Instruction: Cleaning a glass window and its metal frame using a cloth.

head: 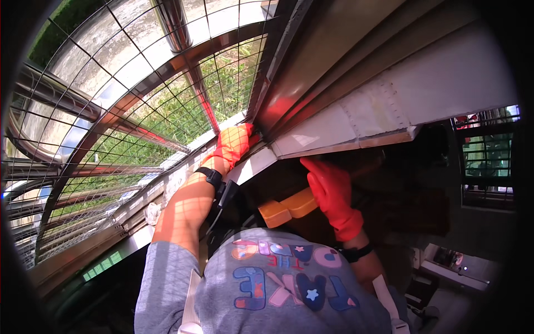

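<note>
My left hand (235,144), in a red-orange rubber glove, reaches to the corner where the window sill (183,160) meets the window frame. Its fingers bend into that corner, and whatever lies under them is hidden. My right hand (329,188) wears a matching rubber glove. It is raised just below the edge of the white tiled wall (346,121), fingers extended, with nothing visible in it. Whether its fingertips touch the wall edge I cannot tell. Black wire mesh and a window grille of shiny metal bars (173,29) stretch across the upper left.
Two orange-yellow block-shaped pieces (288,208) lie below, near my right hand. A sliding-window panel (329,54) slants across the top. A crumpled whitish item (153,213) rests by the sill. At right are a barred window (487,154) and a white piece of furniture (454,267).
</note>
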A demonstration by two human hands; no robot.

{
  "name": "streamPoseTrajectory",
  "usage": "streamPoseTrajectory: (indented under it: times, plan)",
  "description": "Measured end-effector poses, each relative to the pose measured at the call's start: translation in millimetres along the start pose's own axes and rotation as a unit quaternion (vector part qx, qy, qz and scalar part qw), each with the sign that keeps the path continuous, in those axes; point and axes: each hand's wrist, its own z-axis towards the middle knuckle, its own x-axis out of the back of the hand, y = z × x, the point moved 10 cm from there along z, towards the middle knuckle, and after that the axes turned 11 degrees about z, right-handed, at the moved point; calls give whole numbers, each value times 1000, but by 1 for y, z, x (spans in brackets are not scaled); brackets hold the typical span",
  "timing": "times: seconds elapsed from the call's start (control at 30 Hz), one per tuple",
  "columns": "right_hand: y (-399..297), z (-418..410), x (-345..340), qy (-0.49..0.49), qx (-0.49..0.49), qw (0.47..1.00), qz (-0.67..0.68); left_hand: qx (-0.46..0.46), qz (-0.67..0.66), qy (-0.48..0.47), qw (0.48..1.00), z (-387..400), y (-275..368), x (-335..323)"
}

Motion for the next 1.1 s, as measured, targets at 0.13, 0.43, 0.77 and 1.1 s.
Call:
streamPoseTrajectory:
  times: [0.13, 0.43, 0.77, 1.1]
  plan:
    - [2, 1, 0, -7, -10, 1000, 2, 55, 63, -69, 994, 1, 6, -12]
    - [1, -1, -1, -2, 8, 1000, -18, -124, 115, 41, 985, -5, 35, 14]
    - [0, 0, 0, -3, 6, 1000, -15, -115, 105, -91, 984, 16, 32, -17]
    - [1, 2, 0, -11, 1, 1000, -9, -174, 178, -4, 969, -22, 31, 17]
